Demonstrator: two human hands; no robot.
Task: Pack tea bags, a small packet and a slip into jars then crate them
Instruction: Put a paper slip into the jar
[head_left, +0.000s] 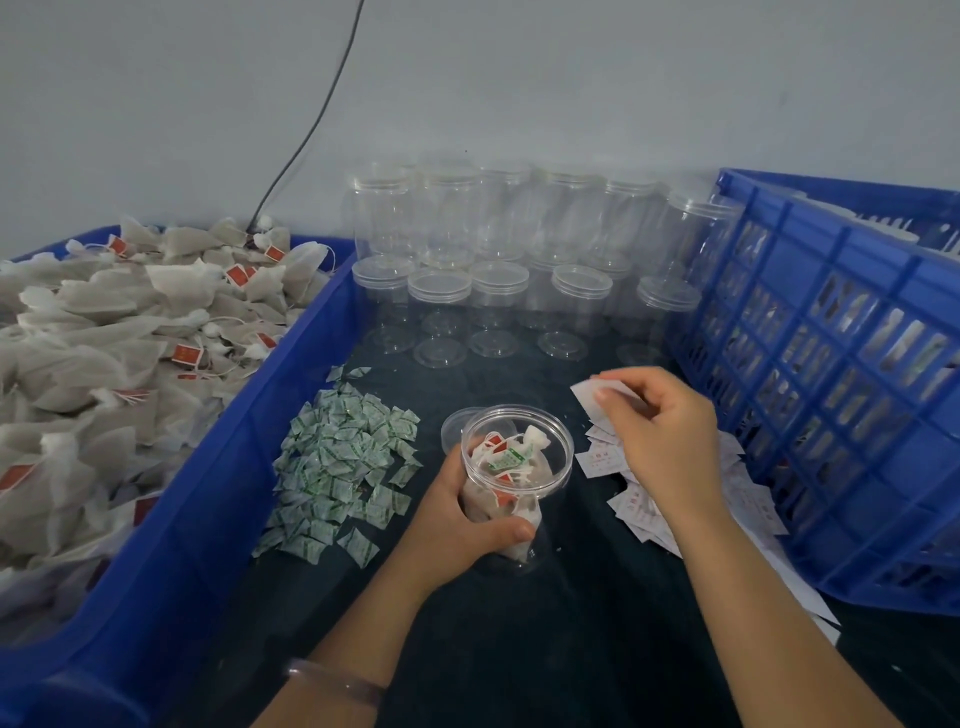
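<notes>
On the dark tabletop between two blue containers, the left hand (457, 525) grips an open clear jar (548, 488), with the fingers wrapped round its far side and the thumb pressed across the near wall. The jar tilts slightly toward the camera. It holds several tea bags (535, 439) with red tags, and a small green-printed packet (511, 460) lies on top of them. Its clear lid (451, 427) lies flat just behind it, partly hidden by the rim. The right hand (670, 441) hovers to the right of the jar, with fingers curled, and pinches a white slip (589, 391) at its edge above a scattered heap of slips (639, 512). To the left of the jar lies a loose pile of packets (337, 467), just beside the wall of a blue bin (218, 493) heaped with tea bags (130, 338). Capped empty jars (498, 270) stand stacked in two tiers at the back against the wall. A blue lattice crate (831, 364) stands on the right; pale shapes show through its openings, too indistinct to name. A clear bangle (337, 680) circles the left wrist.
</notes>
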